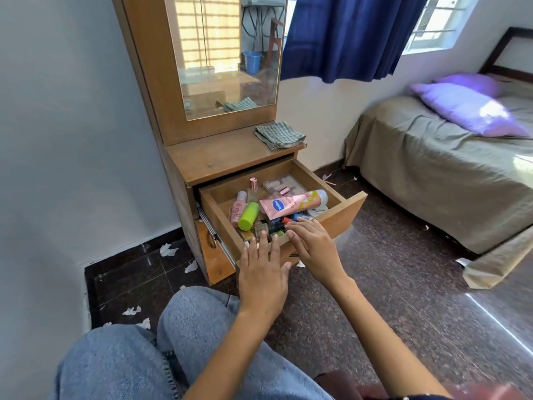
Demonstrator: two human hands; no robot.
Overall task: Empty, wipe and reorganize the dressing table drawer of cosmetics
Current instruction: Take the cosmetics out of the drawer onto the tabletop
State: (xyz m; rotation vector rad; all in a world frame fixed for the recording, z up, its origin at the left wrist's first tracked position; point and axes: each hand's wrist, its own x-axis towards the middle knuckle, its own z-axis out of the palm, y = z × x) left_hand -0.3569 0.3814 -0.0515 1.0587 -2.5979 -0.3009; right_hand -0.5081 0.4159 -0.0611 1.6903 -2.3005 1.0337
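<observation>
At the centre of the frame the pulled-out wooden drawer (343, 210) is full of cosmetics: a lime-green bottle (248, 216) beside a pink squeeze tube (291, 204). My left hand (263, 272) hovers flat, fingers spread, over the drawer's near corner. My right hand (314, 243) reaches in, fingers straight; whether it touches anything is unclear. A folded checked cloth (279, 134) lies on the wooden surface (219, 160) above.

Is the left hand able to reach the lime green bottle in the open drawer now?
Probably yes: the left hand hovers open at the wooden drawer front, and the lime green bottle lies uncovered on top.
</observation>
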